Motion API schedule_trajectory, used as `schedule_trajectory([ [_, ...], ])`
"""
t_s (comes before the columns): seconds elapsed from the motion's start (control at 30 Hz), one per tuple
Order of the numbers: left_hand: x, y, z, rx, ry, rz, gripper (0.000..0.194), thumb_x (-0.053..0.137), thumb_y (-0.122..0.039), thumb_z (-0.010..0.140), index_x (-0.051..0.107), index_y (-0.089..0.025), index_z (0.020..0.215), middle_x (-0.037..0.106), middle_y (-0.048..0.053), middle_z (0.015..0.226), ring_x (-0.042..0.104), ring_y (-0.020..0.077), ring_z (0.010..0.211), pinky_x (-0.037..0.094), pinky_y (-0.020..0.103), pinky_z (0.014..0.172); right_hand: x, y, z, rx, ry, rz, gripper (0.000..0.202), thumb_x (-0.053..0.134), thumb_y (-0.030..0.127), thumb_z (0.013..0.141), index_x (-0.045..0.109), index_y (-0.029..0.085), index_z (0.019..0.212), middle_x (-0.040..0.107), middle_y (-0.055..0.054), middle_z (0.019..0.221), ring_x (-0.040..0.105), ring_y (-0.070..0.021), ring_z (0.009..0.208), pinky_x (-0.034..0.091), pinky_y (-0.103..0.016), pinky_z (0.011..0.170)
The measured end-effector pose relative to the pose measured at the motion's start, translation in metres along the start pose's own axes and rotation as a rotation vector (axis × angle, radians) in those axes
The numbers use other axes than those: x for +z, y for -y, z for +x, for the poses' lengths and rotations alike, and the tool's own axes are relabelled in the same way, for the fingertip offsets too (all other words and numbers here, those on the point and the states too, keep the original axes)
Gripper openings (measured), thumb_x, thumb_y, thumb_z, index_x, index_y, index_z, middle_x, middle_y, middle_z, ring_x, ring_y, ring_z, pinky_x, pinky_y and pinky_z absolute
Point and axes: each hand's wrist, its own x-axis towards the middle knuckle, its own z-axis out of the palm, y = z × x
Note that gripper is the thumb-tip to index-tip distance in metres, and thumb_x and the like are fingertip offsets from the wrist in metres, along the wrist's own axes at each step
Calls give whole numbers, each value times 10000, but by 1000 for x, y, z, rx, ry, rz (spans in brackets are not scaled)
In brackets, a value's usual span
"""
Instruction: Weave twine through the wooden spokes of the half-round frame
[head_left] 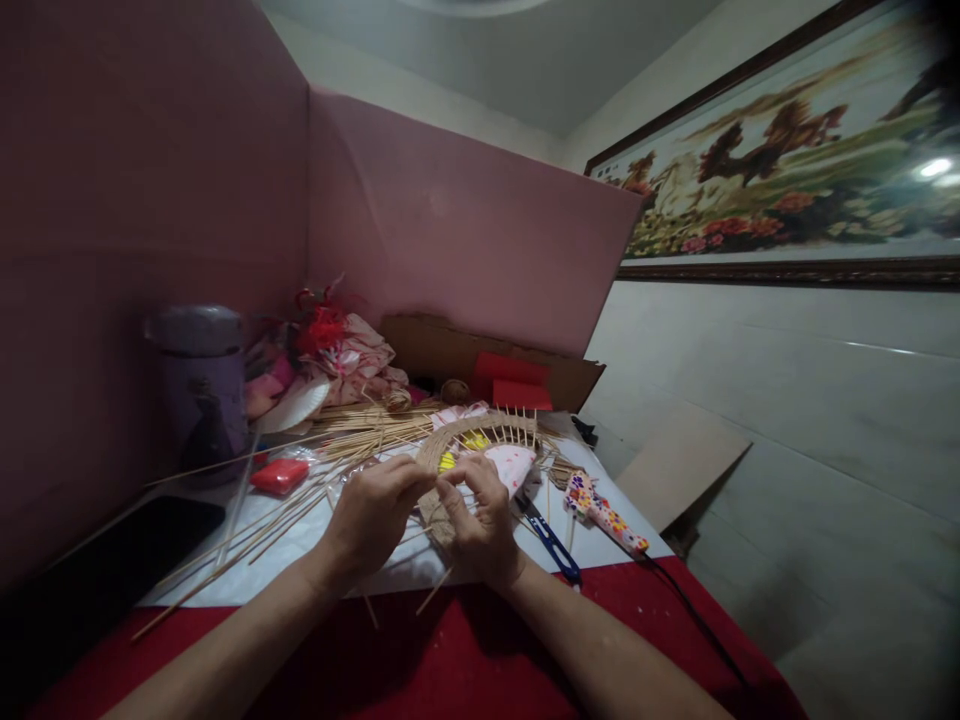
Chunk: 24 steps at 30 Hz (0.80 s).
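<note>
In the head view, my left hand (pixel 375 512) and my right hand (pixel 480 515) meet at the middle of the table, fingertips pinched close together. What they pinch is too small to make out. Beneath and behind them lies a curved, twine-covered piece (pixel 454 430) with a row of short sticks (pixel 517 430) standing along its upper right part. Yellow bits (pixel 475 440) and a white cloth with pink spots (pixel 511 465) show inside the curve. Thin sticks poke out below my hands.
Long sticks (pixel 367 430) lie behind and left, near a red packet (pixel 280 476), a dark phone (pixel 161 535) and a purple tumbler (pixel 201 395). Blue snips (pixel 553 545) and a flowered glue gun (pixel 604 515) with a black cord lie right.
</note>
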Motion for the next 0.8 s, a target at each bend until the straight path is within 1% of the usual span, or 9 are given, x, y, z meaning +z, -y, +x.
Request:
schedule_trajectory([
  [0.07,1,3,0,2,9,38,176,458,-223,861,607,-186,775,608,20,704,549,133,657,402,246,620,0,0,0,1,0,-11,137,497,229,837,558,196,718,538,-22,738,482,-179,789,366,-342,763],
  [0.1,1,3,0,4,6,64,184,448,-223,866,596,-184,763,604,19,699,544,133,651,397,246,615,-1,0,0,8,-2,-14,136,500,229,835,559,197,718,541,-23,743,483,-180,794,365,-343,764],
  [0.3,-1,1,1,-65,23,272,172,409,-220,879,565,-179,819,620,37,777,571,171,704,397,283,647,-1,-2,1,48,1,-1,121,511,222,827,562,195,721,544,-21,749,488,-178,796,358,-337,761],
  [0.4,-3,3,1,-96,1,288,164,409,-217,877,564,-182,838,632,38,797,585,177,728,403,284,660,-1,-4,1,80,-11,13,103,524,209,814,565,193,721,546,-20,755,492,-176,793,361,-335,762],
  [0.53,-4,6,0,-96,-8,245,147,435,-219,863,577,-189,835,646,33,797,596,172,725,414,277,649,-1,-5,2,95,-4,18,96,533,194,802,564,192,711,550,-18,753,499,-174,789,370,-329,753],
  [0.6,-4,7,0,-100,-6,223,149,450,-219,857,594,-188,876,659,39,826,605,176,740,423,279,641,-1,-6,2,90,-4,17,83,536,186,798,570,189,721,552,-20,755,502,-174,793,372,-329,756],
  [0.67,-4,8,0,-82,-23,220,186,457,-202,851,603,-184,964,662,57,939,613,188,811,438,287,661,-1,-6,2,84,-11,13,67,544,175,789,573,187,730,555,-22,761,501,-175,798,372,-331,762],
  [0.73,-3,10,-1,-26,-65,202,238,451,-173,850,596,-177,1039,637,75,1059,603,194,905,449,296,715,-1,-6,2,69,-17,-2,64,548,165,780,568,188,724,552,-20,751,496,-176,794,369,-333,764],
  [0.8,-1,10,-1,52,-87,148,246,447,-151,851,605,-168,1039,634,83,1077,593,188,945,450,296,760,-1,-5,2,39,-16,-21,69,545,163,776,563,188,715,549,-19,738,488,-178,785,365,-336,758],
])
